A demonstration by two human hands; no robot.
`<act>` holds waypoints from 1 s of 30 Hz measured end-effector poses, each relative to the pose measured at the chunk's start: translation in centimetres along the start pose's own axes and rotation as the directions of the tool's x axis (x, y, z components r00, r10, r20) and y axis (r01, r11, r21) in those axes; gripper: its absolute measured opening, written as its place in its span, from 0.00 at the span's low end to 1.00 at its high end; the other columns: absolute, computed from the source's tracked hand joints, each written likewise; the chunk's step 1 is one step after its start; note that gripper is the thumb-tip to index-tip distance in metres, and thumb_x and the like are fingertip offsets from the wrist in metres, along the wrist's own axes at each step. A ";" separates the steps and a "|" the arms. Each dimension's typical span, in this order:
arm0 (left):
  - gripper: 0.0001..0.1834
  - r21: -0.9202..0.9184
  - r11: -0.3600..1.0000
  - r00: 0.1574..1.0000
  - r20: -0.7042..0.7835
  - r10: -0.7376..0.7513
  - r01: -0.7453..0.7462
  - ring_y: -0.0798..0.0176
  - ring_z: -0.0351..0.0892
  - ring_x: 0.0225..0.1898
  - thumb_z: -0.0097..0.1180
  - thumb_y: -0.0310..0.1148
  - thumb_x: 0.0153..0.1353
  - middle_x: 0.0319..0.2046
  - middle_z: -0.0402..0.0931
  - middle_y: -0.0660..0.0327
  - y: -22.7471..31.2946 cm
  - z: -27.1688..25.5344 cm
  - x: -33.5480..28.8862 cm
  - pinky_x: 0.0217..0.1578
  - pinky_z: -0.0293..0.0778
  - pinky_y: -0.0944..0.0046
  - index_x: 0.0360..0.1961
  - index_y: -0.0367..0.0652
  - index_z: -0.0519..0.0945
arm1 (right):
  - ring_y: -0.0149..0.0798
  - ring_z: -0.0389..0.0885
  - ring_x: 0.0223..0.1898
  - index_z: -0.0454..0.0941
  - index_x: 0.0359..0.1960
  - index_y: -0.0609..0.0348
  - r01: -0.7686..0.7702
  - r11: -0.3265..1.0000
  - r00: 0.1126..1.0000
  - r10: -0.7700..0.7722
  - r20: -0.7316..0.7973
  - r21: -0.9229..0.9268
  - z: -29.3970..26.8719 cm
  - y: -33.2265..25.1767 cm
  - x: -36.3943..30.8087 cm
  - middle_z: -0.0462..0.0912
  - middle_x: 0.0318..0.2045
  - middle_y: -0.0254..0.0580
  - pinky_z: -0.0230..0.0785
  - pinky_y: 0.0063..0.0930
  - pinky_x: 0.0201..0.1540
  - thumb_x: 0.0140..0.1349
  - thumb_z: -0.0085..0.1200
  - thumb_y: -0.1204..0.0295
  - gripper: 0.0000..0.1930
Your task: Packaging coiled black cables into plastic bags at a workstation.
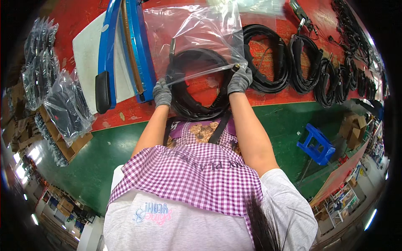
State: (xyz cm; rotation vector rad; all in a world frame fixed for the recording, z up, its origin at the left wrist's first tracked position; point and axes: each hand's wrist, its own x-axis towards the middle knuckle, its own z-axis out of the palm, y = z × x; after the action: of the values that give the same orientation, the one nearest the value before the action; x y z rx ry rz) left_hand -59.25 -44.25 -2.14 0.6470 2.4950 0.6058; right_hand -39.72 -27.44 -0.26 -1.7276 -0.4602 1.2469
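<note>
A clear plastic bag (197, 31) lies spread on the red table, its near edge drawn over the far part of a coiled black cable (197, 112). The coil's near part sticks out of the bag, at the table's front edge. My left hand (162, 93), in a grey knit glove, pinches the bag's left corner beside the coil. My right hand (240, 79), gloved alike, grips the bag's right edge next to a metal-tipped cable end. Its fingers partly hide whether it also holds the cable.
A blue bag sealer (109, 54) with a black handle stands left of the bag. Further coiled cables (268, 58) line the table to the right. Bagged coils (69, 104) sit at the left, and a blue stool (316, 144) stands on the green floor.
</note>
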 end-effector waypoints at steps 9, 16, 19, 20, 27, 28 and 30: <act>0.26 -0.058 0.993 0.992 -0.070 -0.103 0.099 0.40 0.68 0.40 0.34 0.48 0.59 0.34 0.71 0.40 0.8 0.4 0.1 0.40 0.64 0.53 0.38 0.33 0.72 | 0.51 0.68 0.31 0.69 0.24 0.62 0.785 0.297 0.612 -0.511 0.604 -0.544 0.3 -1.4 -0.2 0.70 0.24 0.51 0.60 0.38 0.36 0.48 0.53 0.61 0.15; 0.24 -0.003 0.989 0.989 -0.006 -0.147 0.147 0.41 0.69 0.41 0.36 0.46 0.59 0.37 0.71 0.41 1.5 -0.4 -0.1 0.41 0.65 0.54 0.41 0.33 0.71 | 0.27 0.70 0.24 0.75 0.29 0.61 0.430 0.843 0.744 -0.129 0.656 -0.323 -2.7 -0.8 1.4 0.76 0.20 0.38 0.64 0.24 0.31 0.52 0.54 0.62 0.13; 0.24 -0.008 0.991 0.991 -0.022 -0.132 0.131 0.41 0.69 0.42 0.37 0.45 0.58 0.38 0.70 0.41 1.7 -0.3 -0.3 0.42 0.65 0.54 0.41 0.33 0.71 | 0.27 0.70 0.24 0.75 0.29 0.61 0.668 0.665 0.529 -0.109 0.842 -0.334 -1.6 -1.9 1.7 0.76 0.19 0.38 0.64 0.23 0.31 0.51 0.55 0.60 0.15; 0.20 -0.006 0.994 0.993 -0.057 -0.105 0.105 0.40 0.71 0.34 0.36 0.42 0.59 0.30 0.72 0.42 2.4 -0.4 -0.4 0.35 0.66 0.50 0.36 0.36 0.71 | 0.35 0.74 0.25 0.75 0.28 0.58 0.735 0.570 0.469 -0.034 0.882 -0.369 -0.8 -2.2 1.6 0.77 0.20 0.41 0.65 0.28 0.32 0.50 0.54 0.60 0.13; 0.34 0.033 0.997 0.998 -0.001 -0.066 0.066 0.38 0.68 0.39 0.24 0.57 0.58 0.33 0.71 0.39 2.9 -0.4 -0.6 0.36 0.63 0.49 0.41 0.37 0.72 | 0.51 0.73 0.31 0.73 0.23 0.57 0.912 0.028 0.404 -0.242 0.882 -0.410 2.7 -1.8 0.1 0.74 0.25 0.52 0.64 0.41 0.33 0.46 0.52 0.53 0.18; 0.31 0.190 0.982 0.997 0.074 -0.021 0.007 0.38 0.68 0.39 0.28 0.55 0.58 0.35 0.70 0.39 1.6 -0.3 -0.2 0.37 0.63 0.49 0.39 0.37 0.72 | 0.52 0.72 0.28 0.71 0.21 0.58 0.887 0.135 0.460 -0.328 0.825 -0.441 1.5 -2.3 -0.4 0.73 0.23 0.51 0.63 0.41 0.31 0.46 0.52 0.54 0.18; 0.25 0.096 0.995 0.999 -0.004 -0.038 0.039 0.40 0.69 0.39 0.34 0.50 0.57 0.34 0.71 0.41 1.5 0.1 -0.1 0.37 0.65 0.50 0.37 0.38 0.72 | 0.52 0.71 0.26 0.71 0.22 0.59 0.922 0.071 0.362 -0.512 0.779 -0.382 -1.9 -2.6 -0.6 0.72 0.22 0.51 0.62 0.41 0.29 0.48 0.52 0.55 0.18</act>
State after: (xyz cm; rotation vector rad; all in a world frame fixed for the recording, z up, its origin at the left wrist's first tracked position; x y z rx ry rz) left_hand -58.64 -43.11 -1.43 0.6323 2.5450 0.4745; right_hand -37.76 -27.42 2.30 -1.3258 -2.2725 0.5292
